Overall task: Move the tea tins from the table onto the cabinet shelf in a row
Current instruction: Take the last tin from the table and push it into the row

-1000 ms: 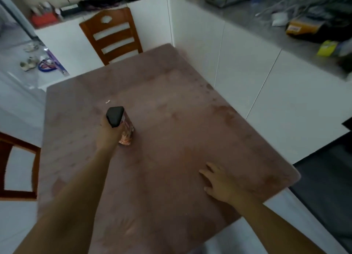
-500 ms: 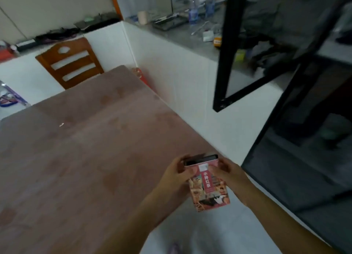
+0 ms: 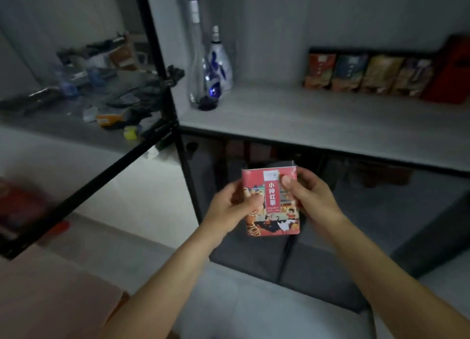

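A red tea tin (image 3: 271, 206) with a picture and a red label strip is held upright in front of me, below the cabinet shelf (image 3: 318, 120). My left hand (image 3: 232, 206) grips its left edge and my right hand (image 3: 309, 196) grips its right edge, thumb on the front. Several tea tins (image 3: 366, 74) stand side by side in a row at the back right of the grey shelf. The shelf's front half in front of the row is bare.
Two glass and porcelain bottles (image 3: 207, 69) stand at the shelf's left end. A black-framed glass cabinet door (image 3: 157, 79) hangs open to the left. A dark red box (image 3: 450, 71) stands right of the row. The table corner (image 3: 45, 295) is at lower left.
My view has swung from the table to the cabinet. The tin, taken off the table by my left hand, is now held in both hands and raised toward the shelf.
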Action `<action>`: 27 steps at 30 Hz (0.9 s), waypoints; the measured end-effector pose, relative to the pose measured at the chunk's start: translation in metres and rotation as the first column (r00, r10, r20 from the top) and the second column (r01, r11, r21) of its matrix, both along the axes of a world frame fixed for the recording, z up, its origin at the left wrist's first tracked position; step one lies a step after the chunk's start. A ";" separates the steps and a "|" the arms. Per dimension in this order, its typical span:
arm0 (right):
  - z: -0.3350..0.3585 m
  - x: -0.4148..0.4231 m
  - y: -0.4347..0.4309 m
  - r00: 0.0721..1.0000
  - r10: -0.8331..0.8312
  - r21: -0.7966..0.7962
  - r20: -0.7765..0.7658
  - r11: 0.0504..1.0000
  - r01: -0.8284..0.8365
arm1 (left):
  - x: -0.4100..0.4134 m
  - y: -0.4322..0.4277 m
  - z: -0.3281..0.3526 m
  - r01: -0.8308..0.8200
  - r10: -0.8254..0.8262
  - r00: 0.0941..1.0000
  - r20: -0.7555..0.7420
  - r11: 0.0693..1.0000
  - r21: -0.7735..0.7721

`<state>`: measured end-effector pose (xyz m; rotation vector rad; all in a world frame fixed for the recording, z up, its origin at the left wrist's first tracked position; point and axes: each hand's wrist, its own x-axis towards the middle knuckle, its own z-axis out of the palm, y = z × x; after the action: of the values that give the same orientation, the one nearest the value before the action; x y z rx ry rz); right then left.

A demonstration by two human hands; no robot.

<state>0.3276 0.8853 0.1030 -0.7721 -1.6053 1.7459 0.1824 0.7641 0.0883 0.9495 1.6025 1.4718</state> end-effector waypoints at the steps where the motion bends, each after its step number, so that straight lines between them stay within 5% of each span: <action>1: 0.010 0.003 0.019 1.000 -0.017 0.022 -0.020 1.000 0.017 | -0.002 0.022 0.012 0.027 -0.026 1.000 -0.017 0.999 0.033; 7: 0.066 -0.003 0.136 0.993 -0.103 0.220 -0.052 0.969 0.112 | -0.034 0.156 0.086 0.214 -0.189 0.968 -0.166 0.965 0.153; 10: 0.076 -0.014 0.193 0.978 -0.195 0.356 0.075 0.921 0.156 | -0.063 0.227 0.108 0.225 -0.192 0.964 -0.182 0.958 0.180; 17: 0.037 -0.007 0.268 0.666 -0.423 0.607 0.614 0.792 -0.056 | -0.149 0.375 0.124 0.065 -0.062 0.998 -0.021 0.981 0.181; 21: 0.006 -0.007 0.265 0.519 -0.543 0.707 0.661 0.682 -0.187 | -0.179 0.426 0.109 0.072 -0.074 0.997 0.010 0.985 0.154; 27: 0.001 -0.006 0.267 0.515 -0.580 0.745 0.632 0.637 -0.196 | -0.196 0.475 0.090 0.025 -0.019 0.998 -0.053 0.993 0.113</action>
<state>0.3214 1.1527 0.1038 -1.3992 -2.4466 0.2362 -0.0136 1.2394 0.1780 1.0738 1.5532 1.5487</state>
